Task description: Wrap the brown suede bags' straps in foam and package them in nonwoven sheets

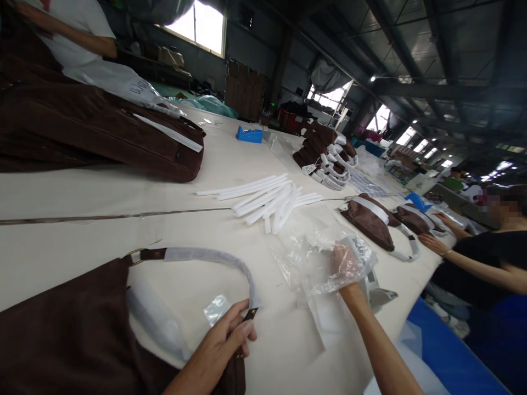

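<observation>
Head view: left hand (pixel 224 343) clenched on wrapped strap (pixel 214 258) of brown bag (pixel 61 334) at table's (pixel 123 192) near edge; right hand (pixel 343 263) inside clear plastic bag (pixel 325 258), grasping it. White foam strips (pixel 267 200) lying mid-table, beyond both.

Left hand (pixel 224 340) on wrapped strap (pixel 214 258)

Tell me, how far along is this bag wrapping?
Done: a stack of wrapped bags sits far along the table. In hand: the left hand grips a brown bag's wrapped strap; the right hand reaches into clear plastic bags. Left: white strips lie unused.
</observation>
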Available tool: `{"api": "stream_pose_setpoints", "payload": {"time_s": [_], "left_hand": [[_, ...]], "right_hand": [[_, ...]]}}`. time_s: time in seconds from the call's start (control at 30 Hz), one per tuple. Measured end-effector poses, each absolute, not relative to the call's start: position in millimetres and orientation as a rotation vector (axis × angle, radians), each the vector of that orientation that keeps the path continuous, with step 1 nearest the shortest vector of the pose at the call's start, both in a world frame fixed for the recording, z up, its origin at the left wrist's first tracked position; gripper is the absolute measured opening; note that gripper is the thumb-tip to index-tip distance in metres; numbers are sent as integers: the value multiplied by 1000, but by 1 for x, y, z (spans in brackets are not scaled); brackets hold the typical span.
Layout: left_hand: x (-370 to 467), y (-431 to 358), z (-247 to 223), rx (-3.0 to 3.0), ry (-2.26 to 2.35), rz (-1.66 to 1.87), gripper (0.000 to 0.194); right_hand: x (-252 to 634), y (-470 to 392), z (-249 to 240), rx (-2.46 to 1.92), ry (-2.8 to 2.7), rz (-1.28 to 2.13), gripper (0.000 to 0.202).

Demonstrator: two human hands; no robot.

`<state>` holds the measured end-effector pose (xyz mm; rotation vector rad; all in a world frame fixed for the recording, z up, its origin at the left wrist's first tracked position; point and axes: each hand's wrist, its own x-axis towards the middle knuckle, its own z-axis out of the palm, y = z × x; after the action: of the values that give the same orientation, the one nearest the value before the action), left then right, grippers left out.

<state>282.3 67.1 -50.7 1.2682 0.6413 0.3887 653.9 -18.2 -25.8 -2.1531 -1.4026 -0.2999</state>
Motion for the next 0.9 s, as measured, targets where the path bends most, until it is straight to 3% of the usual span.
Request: {"api": "stream_pose_setpoints", "payload": {"time_s": [0.43,0.9], "left_hand": [[282,71,-21,1351,785,388,73],[283,64,-5,1328,889,374,83]], "right_hand": [[570,-147,-27,-2218,-1480,-467,41],[567,-171,-24,-2098,-1124,-330,44]]}}
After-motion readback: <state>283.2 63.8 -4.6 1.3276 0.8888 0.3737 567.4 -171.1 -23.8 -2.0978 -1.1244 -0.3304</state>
